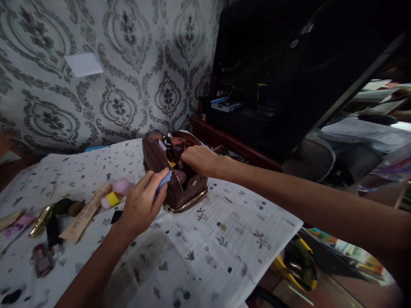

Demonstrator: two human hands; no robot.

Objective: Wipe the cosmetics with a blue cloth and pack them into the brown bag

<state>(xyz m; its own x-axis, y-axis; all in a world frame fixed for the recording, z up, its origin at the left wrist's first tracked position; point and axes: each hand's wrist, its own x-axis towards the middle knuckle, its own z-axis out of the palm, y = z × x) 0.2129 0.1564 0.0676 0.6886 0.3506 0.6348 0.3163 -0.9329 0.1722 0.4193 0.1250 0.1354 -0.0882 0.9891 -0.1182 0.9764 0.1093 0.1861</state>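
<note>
A brown zip-up makeup bag (pixel 189 197) stands unzipped on the patterned white cloth, its gold zipper hanging round the front. Inside it show a dark dropper bottle (pixel 168 147) with a silvery top and a pinkish oval item (pixel 180 175). My left hand (pixel 144 201) is closed round a small blue cloth (pixel 163 182) beside the bag's left side. Over the bag's opening, my right hand (pixel 201 160) reaches in with curled fingers. Its fingertips are partly hidden, so what they hold cannot be made out.
Left of the bag lie a beige tube (pixel 86 214), a pink makeup sponge (pixel 122 186), a gold tube (pixel 41 220), a lip gloss bottle (pixel 42 260) and a dark brush (pixel 54 235). A large black screen (pixel 257 77) stands behind on the right. The table's edge runs along the lower right.
</note>
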